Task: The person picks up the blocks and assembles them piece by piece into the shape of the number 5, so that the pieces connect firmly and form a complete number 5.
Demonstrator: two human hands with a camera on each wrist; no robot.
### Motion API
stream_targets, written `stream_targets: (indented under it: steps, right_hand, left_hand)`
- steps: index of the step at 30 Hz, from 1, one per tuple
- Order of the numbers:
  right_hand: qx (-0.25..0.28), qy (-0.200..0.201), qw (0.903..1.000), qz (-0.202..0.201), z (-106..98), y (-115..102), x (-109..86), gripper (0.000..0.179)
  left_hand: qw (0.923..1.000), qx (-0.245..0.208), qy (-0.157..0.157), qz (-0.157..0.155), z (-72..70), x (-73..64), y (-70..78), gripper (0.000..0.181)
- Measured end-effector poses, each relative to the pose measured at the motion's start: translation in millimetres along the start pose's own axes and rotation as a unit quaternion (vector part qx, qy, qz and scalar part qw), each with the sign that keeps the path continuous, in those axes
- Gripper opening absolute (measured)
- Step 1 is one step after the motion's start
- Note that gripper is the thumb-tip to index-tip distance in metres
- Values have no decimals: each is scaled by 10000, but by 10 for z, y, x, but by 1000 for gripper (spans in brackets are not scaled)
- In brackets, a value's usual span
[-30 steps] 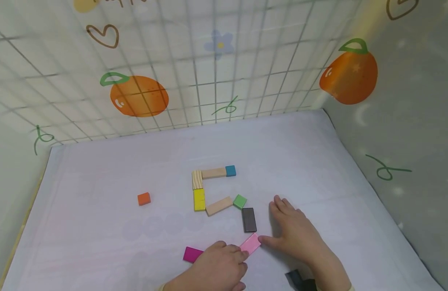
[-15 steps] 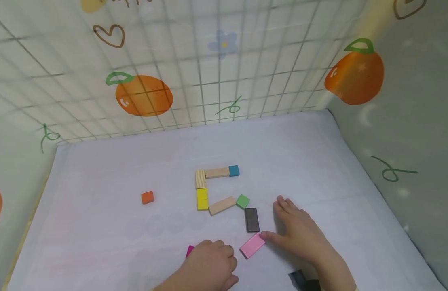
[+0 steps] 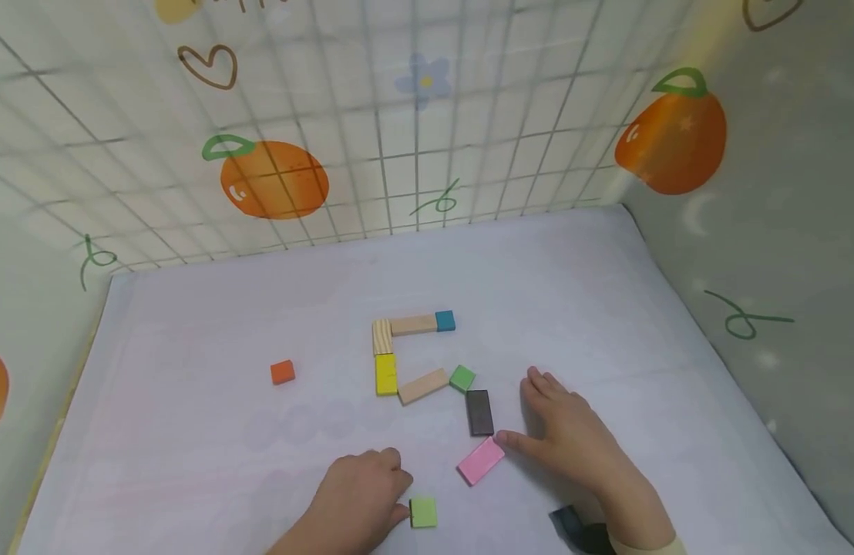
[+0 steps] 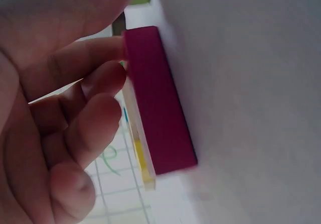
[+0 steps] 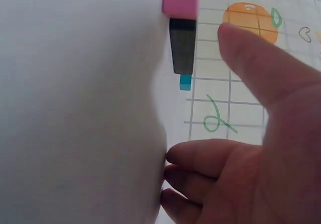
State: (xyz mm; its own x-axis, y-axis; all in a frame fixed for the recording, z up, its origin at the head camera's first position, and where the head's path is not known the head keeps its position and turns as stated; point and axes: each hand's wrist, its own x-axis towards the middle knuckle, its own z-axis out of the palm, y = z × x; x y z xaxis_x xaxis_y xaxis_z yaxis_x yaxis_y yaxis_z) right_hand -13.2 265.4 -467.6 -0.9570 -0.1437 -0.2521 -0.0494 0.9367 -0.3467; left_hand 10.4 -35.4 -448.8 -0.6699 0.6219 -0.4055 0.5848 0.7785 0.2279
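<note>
1. Fingers of the left hand point(image 3: 361, 497) are loosely bent and grip no block; the thumb tip is just beside the lime-green block point(image 3: 423, 512), flat-topped and squarish, lying at the near side.
2. A smooth magenta block point(image 4: 158, 101), long and sharp-edged, lies by that hand in the left wrist view; the hand hides it from the head camera.
3. Near the right wrist, where a pale sleeve point(image 3: 652, 546) shows, is a dark thing point(image 3: 566, 524), too unclear to name.
4. The right hand point(image 3: 573, 439) rests with fingers extended and no grip, its thumb at a corner of the glossy pink block point(image 3: 480, 461); touch there is hard to tell.
5. From the pink block a crooked line runs away: charcoal block point(image 3: 479, 413), small green block point(image 3: 462, 378), slanted bare-wood strip point(image 3: 424, 386), yellow block point(image 3: 386, 375), stripy-grained block point(image 3: 381, 337), second wood strip point(image 3: 414, 325) and blue block point(image 3: 445, 321).
6. Well apart on the left sits an orange block point(image 3: 283, 372).
7. All lie on a whitish, faintly creased surface point(image 3: 191, 432).
8. Behind hangs a pale sheet point(image 3: 358, 177) with grid lines and printed oranges; a greyer side panel point(image 3: 781, 231) stands at right.
</note>
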Motion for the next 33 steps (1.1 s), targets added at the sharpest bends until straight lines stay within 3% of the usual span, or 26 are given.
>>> stream_targets:
  steps: [3,7,11,14,19,25,30,33]
  right_hand:
    - [26,-1,10000,23,-4,8,-11,102]
    - [28,-14,10000,32,0,-8,-10,103]
    - [29,-42,10000,47,-1,-15,-13,103]
    - [13,-65,10000,58,8,-7,-13,104]
    - [-28,-25,10000,35,3,-1,-16,103]
    - [19,50,10000,-26,-6,4,-16,101]
    - [29,28,10000,-16,8,10,-24,102]
    - [37,48,10000,-18,11,22,-29,102]
  left_hand:
    - [9994,-20,200,-281,14,-18,-51,37]
    - [9939,-84,500,-977,23,-75,-125,50]
    - [9870,-193,601,-1475,17,-100,-177,44]
    - [9857,-455,537,-1532,7,-51,-193,38]
    - [9860,-840,630,-1296,-16,94,-153,41]
    - [9974,-104,551,-448,-46,199,-28,37]
    - [9978,235,529,339,-25,227,42,38]
    - [9966,243,546,568,-7,237,66,39]
